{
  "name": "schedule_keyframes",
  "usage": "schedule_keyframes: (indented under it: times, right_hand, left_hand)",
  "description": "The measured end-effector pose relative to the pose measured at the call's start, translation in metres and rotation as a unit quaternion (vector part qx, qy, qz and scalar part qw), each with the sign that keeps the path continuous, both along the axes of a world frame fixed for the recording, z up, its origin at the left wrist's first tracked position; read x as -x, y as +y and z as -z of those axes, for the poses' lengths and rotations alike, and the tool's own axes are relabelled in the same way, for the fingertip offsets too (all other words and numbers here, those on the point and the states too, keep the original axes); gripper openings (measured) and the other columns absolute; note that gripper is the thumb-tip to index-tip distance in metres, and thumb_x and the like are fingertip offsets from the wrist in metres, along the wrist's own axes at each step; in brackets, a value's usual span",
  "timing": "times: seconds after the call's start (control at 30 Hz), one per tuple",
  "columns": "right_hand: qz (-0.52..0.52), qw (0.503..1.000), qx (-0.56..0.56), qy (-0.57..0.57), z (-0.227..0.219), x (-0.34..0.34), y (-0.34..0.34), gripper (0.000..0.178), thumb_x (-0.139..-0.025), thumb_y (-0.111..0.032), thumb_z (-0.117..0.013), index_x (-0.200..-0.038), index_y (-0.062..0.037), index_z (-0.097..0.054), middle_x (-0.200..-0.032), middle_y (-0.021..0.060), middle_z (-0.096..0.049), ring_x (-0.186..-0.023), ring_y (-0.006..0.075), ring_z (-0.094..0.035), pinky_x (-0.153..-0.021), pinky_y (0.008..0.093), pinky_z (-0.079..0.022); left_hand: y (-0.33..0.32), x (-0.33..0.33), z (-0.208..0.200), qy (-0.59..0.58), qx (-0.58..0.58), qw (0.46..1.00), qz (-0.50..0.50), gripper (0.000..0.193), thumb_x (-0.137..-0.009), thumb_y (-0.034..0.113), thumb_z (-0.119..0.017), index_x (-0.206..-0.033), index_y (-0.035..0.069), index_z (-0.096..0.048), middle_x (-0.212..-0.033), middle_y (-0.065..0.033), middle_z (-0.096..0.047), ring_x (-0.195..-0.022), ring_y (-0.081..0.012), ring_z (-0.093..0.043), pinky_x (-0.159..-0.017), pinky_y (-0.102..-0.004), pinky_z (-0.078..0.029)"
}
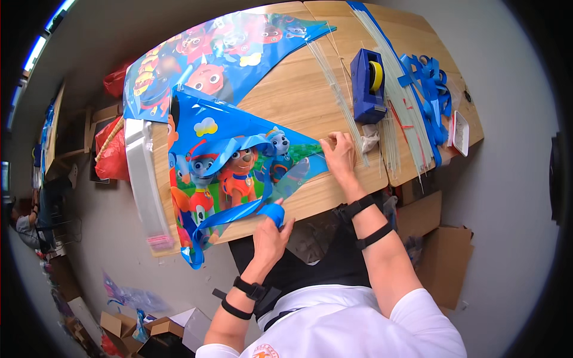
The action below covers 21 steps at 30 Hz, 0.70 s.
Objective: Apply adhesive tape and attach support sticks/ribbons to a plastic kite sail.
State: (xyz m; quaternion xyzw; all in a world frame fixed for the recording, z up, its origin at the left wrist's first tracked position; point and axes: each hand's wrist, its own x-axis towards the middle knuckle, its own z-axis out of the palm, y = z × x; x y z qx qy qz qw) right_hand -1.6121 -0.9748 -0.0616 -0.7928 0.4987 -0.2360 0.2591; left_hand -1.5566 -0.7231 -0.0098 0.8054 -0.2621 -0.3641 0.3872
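Observation:
A triangular blue kite (191, 119), printed with cartoon dogs and a cloud, lies on the wooden table in front of me. My right hand (340, 156) has its fingers pinched at the kite's pointed right corner. Across the kite's lower part runs a loose blue ribbon (236, 210), looping over the print and hanging past the front edge at the left. My left hand (271, 235) grips a bunched or rolled part of this ribbon just below the kite. What exactly lies under my right fingertips is hidden.
Behind lies another printed blue kite sheet (239, 65). At right are a blue tape dispenser (367, 89), bundles of thin pale rods (403, 101), a heap of blue ribbon (433, 89) and a small white tray (460, 133). Cardboard boxes (444, 262) stand below. A person (27, 224) sits far left.

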Motion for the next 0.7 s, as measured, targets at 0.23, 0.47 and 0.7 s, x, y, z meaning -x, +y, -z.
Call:
schedule_keyframes:
  times: [0.23,0.47,0.7]
  right_hand:
    - [-0.089,0.992,-0.003,0.092,-0.009,-0.002,-0.004,0.018,-0.079,-0.020,-0.072,-0.083,-0.0052,-0.063,-0.088,0.0120,-0.062,-0.088,0.0316,-0.060,-0.075,0.0426,-0.047]
    - [-0.051,0.973,-0.223,0.026,-0.018,0.036,0.023,0.017,-0.082,-0.020,-0.069,-0.084,-0.0045,-0.062,-0.076,0.0151,-0.063,-0.075,0.0358,-0.062,-0.067,0.0441,-0.049]
    - [-0.087,0.996,0.009,0.003,-0.012,0.045,0.034,0.006,-0.083,-0.008,-0.064,-0.087,-0.0035,-0.063,-0.087,0.0135,-0.057,-0.081,0.0346,-0.060,-0.067,0.0441,-0.048]
  left_hand:
    - [-0.012,-0.051,0.025,-0.292,-0.190,0.937,-0.033,0.065,-0.080,0.027,-0.073,-0.137,0.014,-0.046,-0.084,-0.0190,-0.068,-0.076,-0.0381,-0.067,-0.066,-0.0460,-0.052]
    - [0.000,-0.055,-0.030,-0.236,-0.154,0.953,-0.108,0.051,-0.077,0.009,-0.071,-0.126,0.012,-0.058,-0.089,-0.0187,-0.069,-0.083,-0.0355,-0.067,-0.067,-0.0416,-0.051]
    - [-0.034,-0.026,-0.001,-0.382,-0.026,0.906,0.183,0.066,-0.074,-0.002,-0.062,-0.138,0.010,-0.047,-0.147,-0.0068,-0.043,-0.071,-0.0271,-0.066,-0.060,-0.0358,-0.051]
